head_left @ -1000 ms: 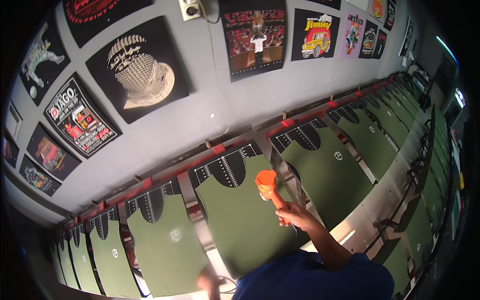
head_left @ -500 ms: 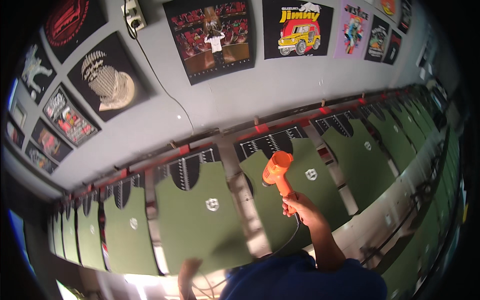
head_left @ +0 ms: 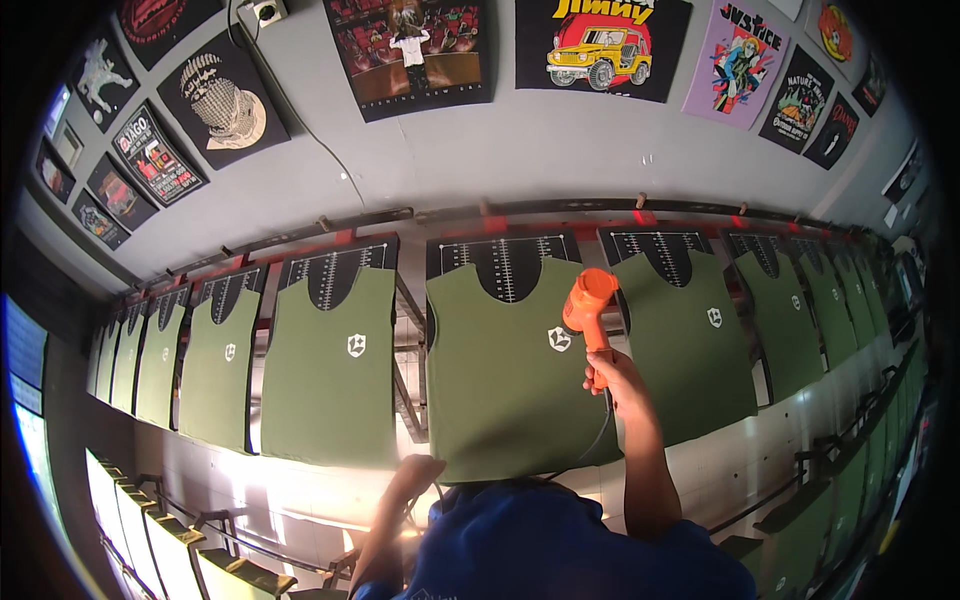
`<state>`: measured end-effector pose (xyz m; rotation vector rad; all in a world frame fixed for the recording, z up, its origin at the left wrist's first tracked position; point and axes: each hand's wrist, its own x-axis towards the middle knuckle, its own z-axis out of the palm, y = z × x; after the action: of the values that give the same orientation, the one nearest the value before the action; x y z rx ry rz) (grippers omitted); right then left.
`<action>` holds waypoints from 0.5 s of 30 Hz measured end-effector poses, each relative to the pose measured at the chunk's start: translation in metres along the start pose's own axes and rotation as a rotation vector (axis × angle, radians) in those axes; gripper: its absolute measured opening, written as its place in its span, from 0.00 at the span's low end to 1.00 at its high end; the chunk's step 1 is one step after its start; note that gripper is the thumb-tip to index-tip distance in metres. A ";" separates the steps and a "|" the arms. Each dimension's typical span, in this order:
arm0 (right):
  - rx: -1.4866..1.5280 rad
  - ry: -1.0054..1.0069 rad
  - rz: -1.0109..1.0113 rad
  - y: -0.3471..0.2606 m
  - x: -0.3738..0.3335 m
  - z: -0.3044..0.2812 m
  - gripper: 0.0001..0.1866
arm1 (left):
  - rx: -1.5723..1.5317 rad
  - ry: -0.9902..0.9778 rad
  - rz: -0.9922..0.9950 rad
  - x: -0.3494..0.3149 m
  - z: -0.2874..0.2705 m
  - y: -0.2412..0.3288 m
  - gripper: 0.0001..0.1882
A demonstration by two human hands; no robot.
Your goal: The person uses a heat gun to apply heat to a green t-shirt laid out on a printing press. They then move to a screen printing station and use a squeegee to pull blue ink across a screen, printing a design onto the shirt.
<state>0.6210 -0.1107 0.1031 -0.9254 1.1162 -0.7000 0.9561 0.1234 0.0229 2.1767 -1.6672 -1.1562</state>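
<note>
In my right hand [head_left: 618, 385] is the grip of an orange heat gun [head_left: 590, 300], fingers wrapped round it. The gun hovers over the right side of a green shirt panel [head_left: 490, 380], beside its white shield emblem [head_left: 559, 339]. The panel lies flat on a black board [head_left: 450, 257] with white ruler marks, seen at the neckline. A dark cable [head_left: 604, 432] runs down from the gun's grip. Low at the panel's lower left corner, my left hand [head_left: 416, 474] is closed, with a loop of cable hanging from it.
More green panels on boards, such as one at left [head_left: 325, 370] and one at right [head_left: 690, 350], stand in a row along a metal rail [head_left: 560, 208]. Printed posters [head_left: 600, 50] hang on the grey wall. Another row of boards [head_left: 240, 575] is behind, lower left.
My view has shifted and steadied. The heat gun has moved right relative to the panels, its head now beside the emblem. My left hand has come up to the panel's lower edge.
</note>
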 end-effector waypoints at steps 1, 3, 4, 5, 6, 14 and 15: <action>0.000 -0.036 0.019 0.000 0.006 -0.006 0.13 | -0.025 -0.030 -0.040 0.001 -0.004 0.010 0.22; 0.008 -0.043 0.051 -0.004 0.010 -0.012 0.15 | -0.054 0.043 -0.101 0.012 0.013 -0.001 0.22; 0.012 -0.048 0.065 -0.006 0.012 -0.013 0.16 | -0.061 0.076 -0.093 0.015 0.019 -0.006 0.22; -0.034 -0.027 0.040 -0.003 0.013 -0.010 0.16 | -0.049 0.130 -0.084 0.016 0.021 -0.005 0.21; -0.050 -0.046 0.037 -0.003 0.015 -0.010 0.16 | -0.037 0.184 -0.074 0.018 0.021 -0.005 0.20; -0.118 -0.101 0.018 -0.001 0.021 0.004 0.14 | -0.009 0.175 -0.211 0.034 0.019 -0.016 0.20; -0.097 -0.111 0.056 -0.006 0.021 0.003 0.14 | 0.001 0.142 -0.214 0.036 0.017 -0.017 0.20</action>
<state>0.6297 -0.1305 0.0993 -0.9997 1.0813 -0.5456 0.9605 0.1029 -0.0153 2.4228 -1.4070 -1.0192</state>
